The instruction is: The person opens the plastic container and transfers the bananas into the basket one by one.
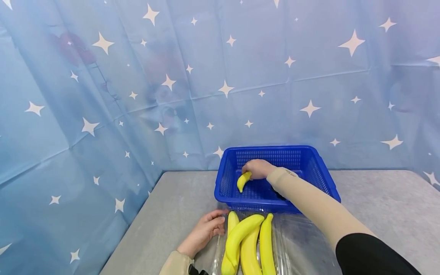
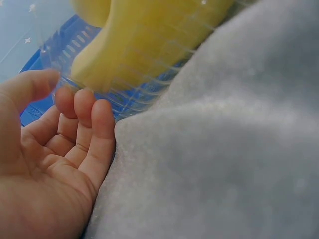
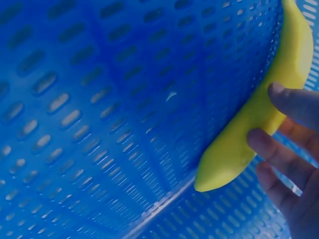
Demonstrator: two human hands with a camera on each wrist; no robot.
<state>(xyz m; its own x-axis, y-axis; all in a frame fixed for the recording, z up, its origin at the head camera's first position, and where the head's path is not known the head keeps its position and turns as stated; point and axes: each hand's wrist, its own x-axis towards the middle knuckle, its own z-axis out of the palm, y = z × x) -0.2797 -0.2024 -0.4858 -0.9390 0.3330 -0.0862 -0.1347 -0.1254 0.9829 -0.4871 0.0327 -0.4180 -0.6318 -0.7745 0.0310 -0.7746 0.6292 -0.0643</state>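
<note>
My right hand (image 1: 258,169) reaches into a blue plastic basket (image 1: 331,194) and holds a yellow banana (image 3: 239,144), its thumb and fingertips against the middle of the fruit. The banana lies close along the basket's slotted surface. Nearer to me is a clear plastic container (image 1: 282,252) with several bananas in it, one banana (image 1: 240,235) lying across the others. Beside the container's far left corner is my left hand (image 1: 205,231), fingers loosely bent and fingertips (image 2: 102,112) right at the clear wall.
The grey tabletop (image 1: 371,198) extends to both sides of the basket. A light blue curtain (image 1: 275,107) with white stars hangs behind the table and along its left side. The basket stands directly behind the clear container.
</note>
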